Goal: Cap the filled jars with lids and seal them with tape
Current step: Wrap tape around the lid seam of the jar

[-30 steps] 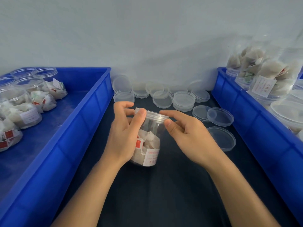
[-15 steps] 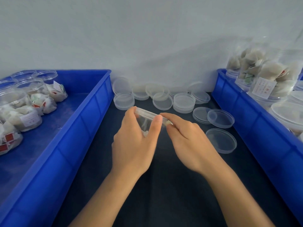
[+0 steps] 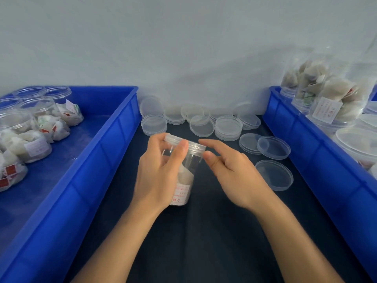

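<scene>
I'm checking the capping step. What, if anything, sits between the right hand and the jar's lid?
Nothing visible. The right hand hovers beside the lid on the jar, fingertips beside its rim; the left hand holds the jar from the other side.

Your left hand [image 3: 161, 176] grips a clear jar [image 3: 184, 176] above the dark desk [image 3: 204, 242], fingers curled round its side, thumb against the lid [image 3: 186, 144] seated on its mouth. The jar tilts and contains white packets and a label. Your right hand [image 3: 234, 174] is beside the lid, forefinger extended toward its rim, thumb near the edge; contact cannot be confirmed. Loose clear lids [image 3: 228, 127] lie stacked and scattered behind. A blue tray [image 3: 85, 180] at left holds uncapped filled jars; another blue tray [image 3: 326, 160] at right holds filled jars.
</scene>
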The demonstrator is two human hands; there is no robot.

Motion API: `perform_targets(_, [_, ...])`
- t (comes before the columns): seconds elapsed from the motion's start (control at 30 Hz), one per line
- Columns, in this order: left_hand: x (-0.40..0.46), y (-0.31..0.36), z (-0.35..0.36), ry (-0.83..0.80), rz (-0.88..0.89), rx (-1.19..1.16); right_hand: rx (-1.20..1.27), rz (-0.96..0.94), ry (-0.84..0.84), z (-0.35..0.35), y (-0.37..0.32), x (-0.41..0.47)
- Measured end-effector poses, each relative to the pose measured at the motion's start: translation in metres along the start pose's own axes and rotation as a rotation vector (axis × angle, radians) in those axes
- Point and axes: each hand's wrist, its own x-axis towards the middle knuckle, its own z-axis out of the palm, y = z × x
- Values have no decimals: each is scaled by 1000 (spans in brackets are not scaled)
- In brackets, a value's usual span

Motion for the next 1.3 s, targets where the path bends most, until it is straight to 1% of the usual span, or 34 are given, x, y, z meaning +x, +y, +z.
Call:
perform_targets(0.17, [2,0,0,-29,-40,-101,15,-11,10,3,4,2])
perform_targets(0.3, [4,-1,-1,-69,-43,-54,27,-2,22,5,3,3])
perform_targets(0.37, [2,-1,1,-47,-17,28,32,-1,26,6,2,2])
perform_targets(0.4, [1,0,2,-9,9,99,40,1,31,6,1,2])
perform_targets(0.5, [-4,3,3,178,174,327,52,11,58,8,-1,0])
perform_targets(0.53, [-7,4,5,211,200,367,46,13,68,8,-3,0])
perform_targets(0.6, [-12,5,8,189,189,430,30,23,81,9,-7,-1])
perform_targets(0.67, [-17,4,14,115,173,535,23,46,74,8,-10,-2])
perform_targets(0.73, [-16,2,16,62,169,626,54,70,47,6,-9,-3])
perform_targets(0.8, [-12,3,15,46,145,663,102,73,32,5,-7,-4])
perform_targets(0.9, [-8,-1,9,38,126,587,114,62,35,4,-5,-3])
perform_targets(1.03, [-6,-5,4,12,85,439,23,43,38,5,-5,-2])
perform_targets(1.13, [-5,-5,5,-25,32,308,9,36,35,5,-3,-1])
perform_targets(1.3, [-2,-8,7,-53,-23,191,98,47,12,6,1,1])
